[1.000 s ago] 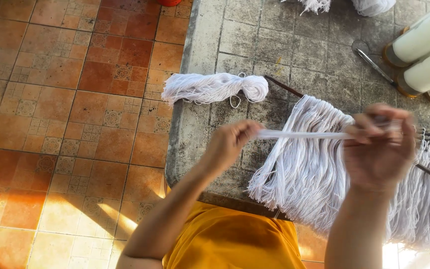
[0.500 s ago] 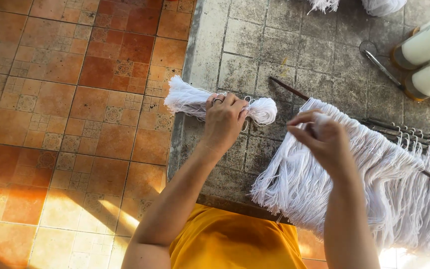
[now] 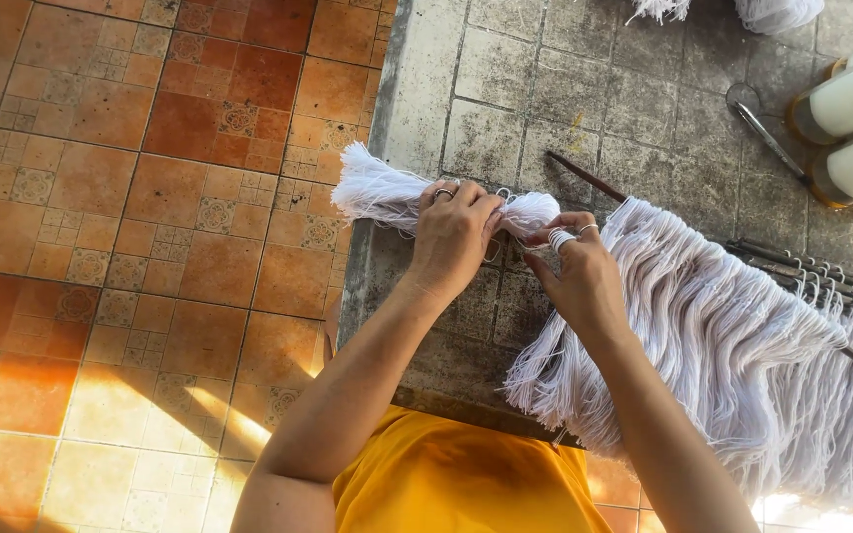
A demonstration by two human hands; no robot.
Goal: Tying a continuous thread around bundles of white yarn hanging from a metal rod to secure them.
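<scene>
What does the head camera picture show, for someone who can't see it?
Both hands meet on a white yarn bundle on a grey stone slab: left hand pressing it, right hand pinching its end. White yarn fringe hangs beside them.

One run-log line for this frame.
left hand: pressing white yarn bundle | right hand: strands wound on fingers, at bundle's looped end | surface: grey slab

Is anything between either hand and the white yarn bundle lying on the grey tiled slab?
Nothing visible: the left hand already rests on the white yarn bundle, and the right hand touches its looped end.
</scene>
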